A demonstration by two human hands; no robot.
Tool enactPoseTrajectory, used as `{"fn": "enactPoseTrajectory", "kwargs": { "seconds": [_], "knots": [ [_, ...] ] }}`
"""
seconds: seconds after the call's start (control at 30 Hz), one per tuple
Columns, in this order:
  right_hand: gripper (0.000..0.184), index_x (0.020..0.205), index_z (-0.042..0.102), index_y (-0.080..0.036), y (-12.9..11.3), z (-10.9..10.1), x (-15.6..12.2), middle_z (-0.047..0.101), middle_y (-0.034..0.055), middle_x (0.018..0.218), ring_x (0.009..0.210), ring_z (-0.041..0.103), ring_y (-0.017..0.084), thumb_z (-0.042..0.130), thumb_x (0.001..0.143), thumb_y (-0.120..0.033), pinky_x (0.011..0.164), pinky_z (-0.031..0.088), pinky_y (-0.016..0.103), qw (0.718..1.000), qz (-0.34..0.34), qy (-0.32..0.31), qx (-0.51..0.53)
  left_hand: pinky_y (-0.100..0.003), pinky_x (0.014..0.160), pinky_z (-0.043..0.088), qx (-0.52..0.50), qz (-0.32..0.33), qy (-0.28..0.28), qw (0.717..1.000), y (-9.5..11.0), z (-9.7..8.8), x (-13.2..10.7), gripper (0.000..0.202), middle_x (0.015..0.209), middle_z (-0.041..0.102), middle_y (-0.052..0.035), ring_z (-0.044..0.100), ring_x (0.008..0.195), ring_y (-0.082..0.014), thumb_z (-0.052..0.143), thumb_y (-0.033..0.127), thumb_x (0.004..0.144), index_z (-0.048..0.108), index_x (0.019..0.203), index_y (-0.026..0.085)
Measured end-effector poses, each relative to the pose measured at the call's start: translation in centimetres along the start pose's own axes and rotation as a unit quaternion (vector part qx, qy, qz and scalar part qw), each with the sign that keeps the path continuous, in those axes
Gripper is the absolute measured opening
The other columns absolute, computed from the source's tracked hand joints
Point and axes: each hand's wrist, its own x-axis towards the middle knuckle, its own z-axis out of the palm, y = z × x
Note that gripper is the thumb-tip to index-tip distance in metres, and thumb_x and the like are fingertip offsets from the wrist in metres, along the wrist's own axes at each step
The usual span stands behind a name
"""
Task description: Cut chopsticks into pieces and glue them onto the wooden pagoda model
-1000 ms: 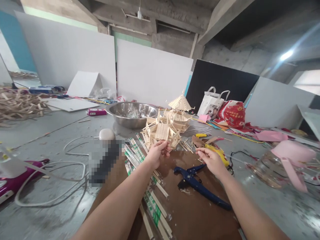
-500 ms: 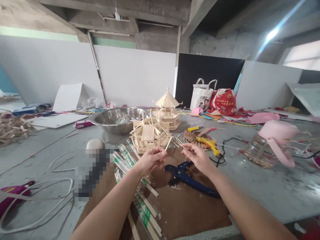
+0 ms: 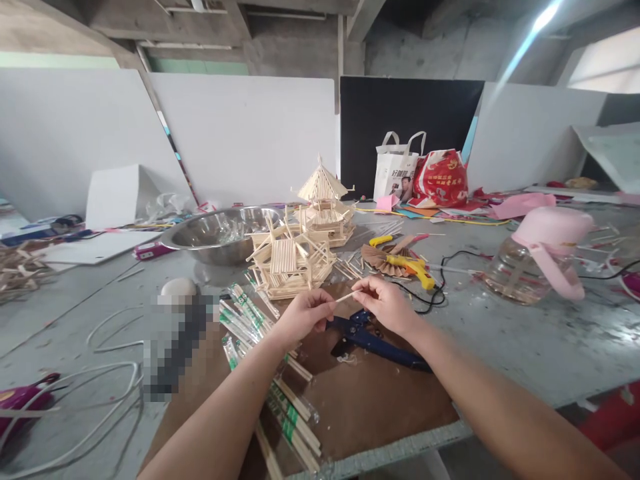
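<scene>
A short wooden stick (image 3: 347, 297) is held above the table (image 3: 525, 347), pinched at both ends. Its lower end is clamped in the thumb-and-finger grip of the left hand (image 3: 303, 313). Its upper end is clamped the same way in the grip of the right hand (image 3: 385, 305), so the stick is tilted up toward 2 o'clock.

Just under the hands, at 5 o'clock, a blue cutter (image 3: 373, 340) is laid on a brown board (image 3: 380, 400), which is set on the table. At 8 o'clock, a heap of wrapped chopsticks (image 3: 250, 313) is spread over the board's left edge and passes beneath the left forearm.

At 11 o'clock, near the stick, a stick-built model (image 3: 287, 260) is stood on the table. A small stick pagoda (image 3: 324, 200) is seen just behind it at 12 o'clock. A steel bowl (image 3: 215, 233) is placed farther off at 10 o'clock. At 2 o'clock a yellow glue gun (image 3: 407, 267) is laid on the table, with a black cord trailing from it. Well apart at 3 o'clock, a glass jug with a pink lid (image 3: 535, 260) is seen.
</scene>
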Motion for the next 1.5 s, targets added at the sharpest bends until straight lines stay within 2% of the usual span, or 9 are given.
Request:
{"fn": "enactPoseTrajectory", "kwargs": {
  "seconds": [0.17, 0.33, 0.6, 0.83, 0.97, 1.07, 1.13, 1.37, 1.5],
  "knots": [
    [0.013, 0.071, 0.056, -0.018, -0.4, 0.3, -0.4, 0.060, -0.0020, 0.060, 0.050, 0.049, 0.009, 0.051, 0.073, -0.030, 0.049, 0.038, 0.021, 0.998, 0.018, -0.059, -0.011, -0.019, 0.043, 0.036, -0.052, 0.012, 0.052, 0.997, -0.5, -0.2, 0.3, 0.028, 0.051, 0.054, 0.0016, 0.045, 0.040, -0.0059, 0.055, 0.040, 0.070, 0.055, 0.062, 0.013],
    [0.019, 0.076, 0.053, -0.018, -0.8, 0.5, -0.6, 0.062, -0.0009, 0.063, 0.042, 0.046, 0.007, 0.045, 0.078, -0.034, 0.043, 0.036, 0.019, 0.994, 0.034, -0.100, -0.002, -0.019, 0.043, 0.036, -0.072, 0.032, 0.048, 0.996, -0.6, 0.7, 0.1, 0.031, 0.065, 0.058, 0.0003, 0.045, 0.042, -0.0051, 0.053, 0.043, 0.070, 0.059, 0.078, 0.013],
    [0.020, 0.078, 0.054, -0.016, -0.8, 0.9, -0.7, 0.060, -0.0003, 0.065, 0.045, 0.047, 0.007, 0.045, 0.078, -0.034, 0.045, 0.038, 0.020, 0.990, 0.023, -0.141, 0.014, -0.018, 0.044, 0.034, -0.057, 0.040, 0.051, 0.996, -0.1, 2.0, -0.2, 0.024, 0.057, 0.057, 0.0018, 0.043, 0.043, -0.0047, 0.059, 0.037, 0.067, 0.061, 0.067, 0.013],
    [0.029, 0.089, 0.059, -0.020, -1.4, -1.0, -0.5, 0.063, 0.0033, 0.080, 0.072, 0.056, 0.016, 0.044, 0.077, -0.041, 0.064, 0.040, 0.028, 0.978, -0.031, -0.097, -0.181, -0.018, 0.043, 0.034, -0.129, 0.024, 0.099, 0.986, -0.6, 1.2, 0.2, 0.024, 0.042, 0.047, 0.0057, 0.045, 0.039, -0.0060, 0.060, 0.038, 0.066, 0.055, 0.066, 0.014],
    [0.078, 0.124, 0.040, -0.016, -0.8, -2.5, -0.4, 0.040, 0.0141, 0.129, 0.119, 0.031, 0.028, 0.059, 0.058, -0.055, 0.095, 0.023, 0.042, 0.935, -0.029, -0.189, -0.298, -0.017, 0.042, 0.034, -0.163, 0.012, 0.116, 0.980, -0.7, 0.8, 0.3, 0.025, 0.046, 0.049, 0.0056, 0.046, 0.039, -0.0058, 0.062, 0.038, 0.064, 0.051, 0.064, 0.015],
    [0.109, 0.134, 0.020, -0.015, -0.1, -2.9, -0.5, 0.017, 0.0155, 0.140, 0.126, 0.010, 0.033, 0.060, 0.046, -0.064, 0.097, 0.001, 0.054, 0.884, 0.026, -0.320, -0.340, -0.017, 0.042, 0.034, -0.168, 0.012, 0.111, 0.980, -0.7, 0.7, 0.3, 0.025, 0.045, 0.048, 0.0060, 0.046, 0.039, -0.0059, 0.061, 0.038, 0.065, 0.050, 0.064, 0.015],
    [0.114, 0.135, 0.015, -0.015, 0.1, -2.8, -0.6, 0.016, 0.0159, 0.140, 0.127, 0.008, 0.034, 0.060, 0.043, -0.065, 0.096, -0.004, 0.055, 0.862, 0.037, -0.367, -0.347, -0.017, 0.041, 0.034, -0.165, 0.015, 0.108, 0.980, -0.6, 0.8, 0.3, 0.025, 0.047, 0.050, 0.0055, 0.046, 0.038, -0.0055, 0.061, 0.038, 0.065, 0.050, 0.065, 0.015],
    [0.074, 0.120, 0.045, -0.017, -0.8, -2.1, -1.1, 0.054, 0.0134, 0.107, 0.102, 0.047, 0.028, 0.063, 0.051, -0.036, 0.088, 0.030, 0.040, 0.882, -0.033, -0.268, -0.387, -0.017, 0.041, 0.034, -0.157, 0.024, 0.121, 0.980, -0.6, 0.9, 0.3, 0.026, 0.049, 0.047, 0.0064, 0.045, 0.038, -0.0046, 0.058, 0.039, 0.067, 0.047, 0.067, 0.015],
    [0.055, 0.106, 0.055, -0.018, -0.6, -2.4, -0.8, 0.058, 0.0097, 0.094, 0.087, 0.054, 0.025, 0.061, 0.053, -0.029, 0.074, 0.039, 0.032, 0.900, -0.038, -0.206, -0.382, -0.018, 0.041, 0.034, -0.146, 0.051, 0.142, 0.978, -0.7, 0.9, 0.4, 0.027, 0.049, 0.045, 0.0074, 0.041, 0.038, -0.0041, 0.058, 0.041, 0.067, 0.047, 0.070, 0.016]
  ]
}}
